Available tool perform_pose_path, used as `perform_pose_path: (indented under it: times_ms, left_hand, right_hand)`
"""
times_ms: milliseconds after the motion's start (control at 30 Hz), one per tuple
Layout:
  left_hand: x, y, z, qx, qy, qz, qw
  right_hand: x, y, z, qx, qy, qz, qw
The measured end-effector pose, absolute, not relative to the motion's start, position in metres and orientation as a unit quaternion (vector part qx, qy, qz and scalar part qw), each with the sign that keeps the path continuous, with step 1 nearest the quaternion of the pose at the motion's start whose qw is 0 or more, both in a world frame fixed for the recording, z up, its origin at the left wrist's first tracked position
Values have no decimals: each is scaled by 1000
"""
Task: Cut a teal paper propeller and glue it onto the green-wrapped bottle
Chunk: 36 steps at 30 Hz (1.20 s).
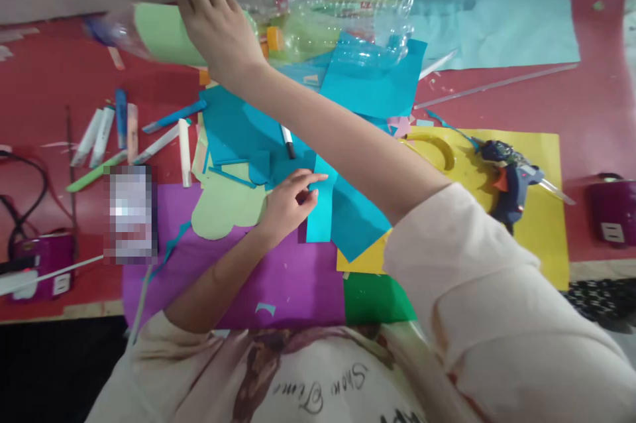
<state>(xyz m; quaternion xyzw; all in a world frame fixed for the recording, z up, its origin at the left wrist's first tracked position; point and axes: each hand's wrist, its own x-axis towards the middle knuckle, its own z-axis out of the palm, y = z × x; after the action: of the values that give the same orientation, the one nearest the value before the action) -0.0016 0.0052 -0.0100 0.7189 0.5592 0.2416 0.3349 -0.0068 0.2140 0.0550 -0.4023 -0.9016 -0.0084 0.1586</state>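
Note:
My right hand (221, 28) reaches across to the back left. Its fingers curl over a clear plastic bottle wrapped in light green paper (161, 32), which lies on its side with a blue cap end (97, 28). The thumb is hidden. Nearer to me, my left hand (293, 203) hovers low over the papers with its index finger stretched out and a gap to the thumb, holding nothing. Its fingertips are at a bright turquoise strip (319, 217). Just beyond are blue paper sheets (243, 124) and a black-tipped marker (287, 141); a pale green cut-out (226, 211) lies beside the wrist.
Several clear bottles (348, 12) line the back. At left lie markers (102, 138) and a blurred-out phone (132, 211). A blue glue gun (514, 191) and a yellow tape ring (442, 144) rest on yellow paper (541, 231) at right. Purple paper (298, 290) covers the front.

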Motion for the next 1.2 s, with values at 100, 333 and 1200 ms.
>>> perform_pose_path:
  times_ms: [100, 333, 1200]
  left_hand:
    - [-1, 5, -10, 696, 576, 239, 354]
    - [-6, 9, -11, 646, 583, 270, 412]
    - [-17, -3, -5, 685, 574, 253, 371]
  right_hand:
    - [43, 157, 77, -428, -896, 35, 114]
    - [201, 34, 60, -486, -842, 135, 192]
    - [272, -2, 32, -552, -832, 34, 48]
